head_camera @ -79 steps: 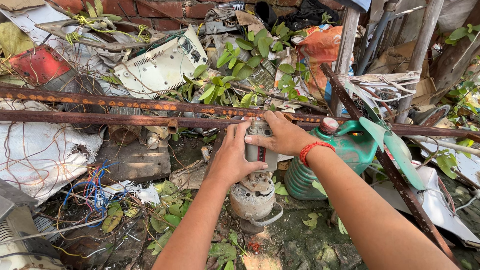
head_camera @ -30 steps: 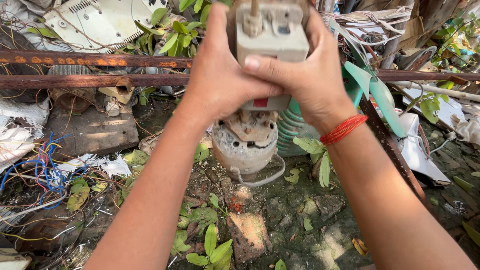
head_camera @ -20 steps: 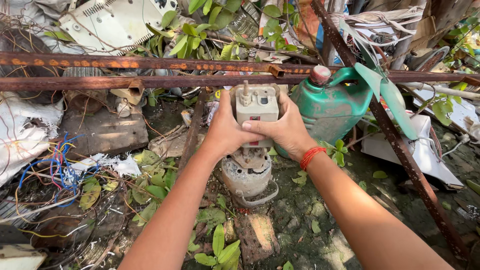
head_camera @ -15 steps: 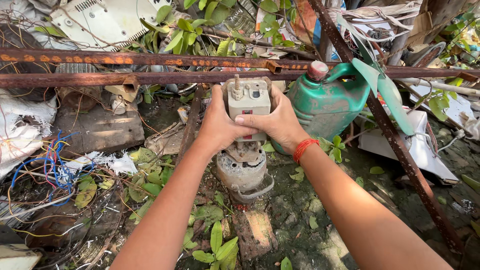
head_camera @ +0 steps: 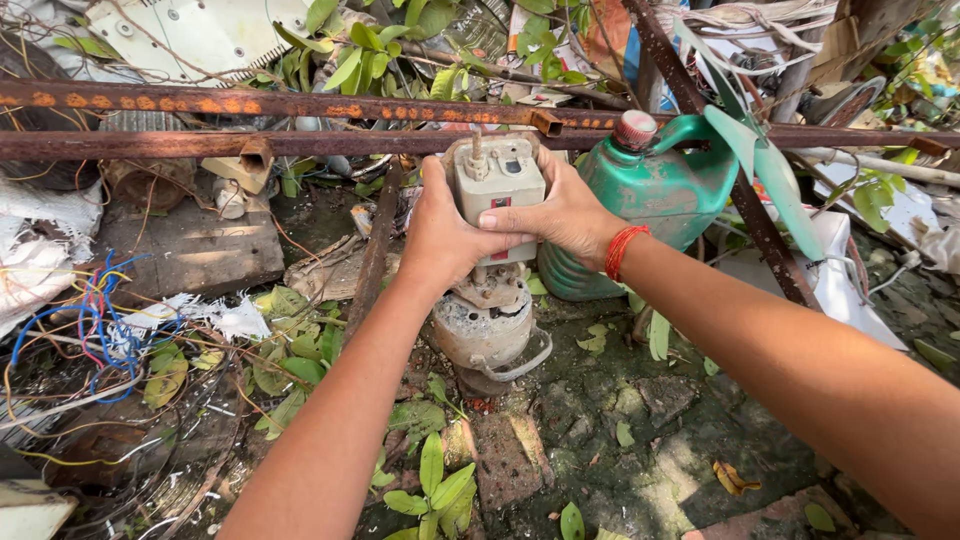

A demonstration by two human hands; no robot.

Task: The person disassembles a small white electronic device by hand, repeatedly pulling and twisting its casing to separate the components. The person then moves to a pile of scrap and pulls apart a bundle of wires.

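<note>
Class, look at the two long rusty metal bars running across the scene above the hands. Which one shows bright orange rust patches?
The upper rusty bar, farther from the hands: orange blotches run along it. The lower bar is plain dark brown.

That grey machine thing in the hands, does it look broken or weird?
Yes. The grey motor is bare, crusted and dirty, with no outer casing. The left hand and right hand grip the beige box on top of it. Rusty bars and loose coloured wires lie around it.
</note>
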